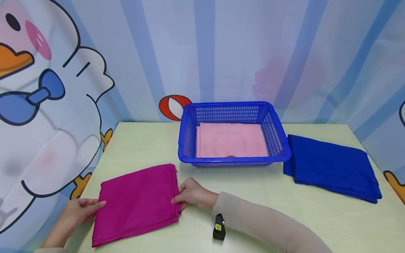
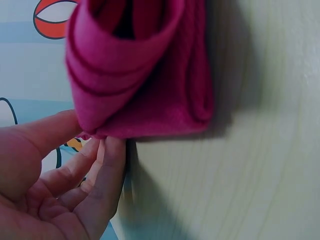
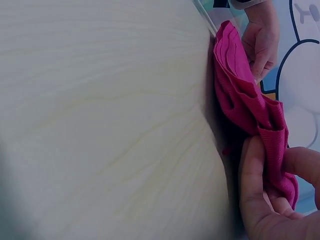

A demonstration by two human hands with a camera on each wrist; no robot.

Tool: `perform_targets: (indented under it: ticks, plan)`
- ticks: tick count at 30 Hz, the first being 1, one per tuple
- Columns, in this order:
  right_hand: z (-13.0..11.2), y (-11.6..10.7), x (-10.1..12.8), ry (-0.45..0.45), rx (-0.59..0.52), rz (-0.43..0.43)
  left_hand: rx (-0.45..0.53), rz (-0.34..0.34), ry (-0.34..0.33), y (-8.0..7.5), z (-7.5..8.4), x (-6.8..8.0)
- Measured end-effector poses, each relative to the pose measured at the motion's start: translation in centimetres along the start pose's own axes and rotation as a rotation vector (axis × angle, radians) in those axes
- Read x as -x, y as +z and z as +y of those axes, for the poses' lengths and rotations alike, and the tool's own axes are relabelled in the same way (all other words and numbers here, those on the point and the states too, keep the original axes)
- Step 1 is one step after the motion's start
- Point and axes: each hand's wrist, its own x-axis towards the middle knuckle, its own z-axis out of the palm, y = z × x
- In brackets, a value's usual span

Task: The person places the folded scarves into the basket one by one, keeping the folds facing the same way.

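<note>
A folded magenta cloth (image 1: 137, 202) lies on the pale table (image 1: 240, 189) at the front left. My left hand (image 1: 98, 204) holds its left edge; in the left wrist view the thumb and fingers of the left hand (image 2: 92, 135) pinch the folded layers of the cloth (image 2: 145, 75). At the right edge of the cloth my right hand (image 1: 177, 198) grips it. The right wrist view shows the right hand (image 3: 272, 160) pinching the stacked layers of the cloth (image 3: 240, 85), which are slightly raised off the table.
A blue plastic basket (image 1: 190, 140) stands at the back middle with a pink cloth (image 1: 231, 140) flat inside. To its right lies a folded dark blue cloth (image 1: 332, 167). A cartoon-print backdrop (image 1: 47, 105) surrounds the table.
</note>
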Motion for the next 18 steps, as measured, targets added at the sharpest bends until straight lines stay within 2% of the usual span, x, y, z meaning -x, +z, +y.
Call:
perform_targets:
  ticks: [18]
  plan:
    - [0.17,-0.26,1.0,0.0,0.013,-0.01,-0.055,-0.008,-0.012,0.46,0.59,0.42]
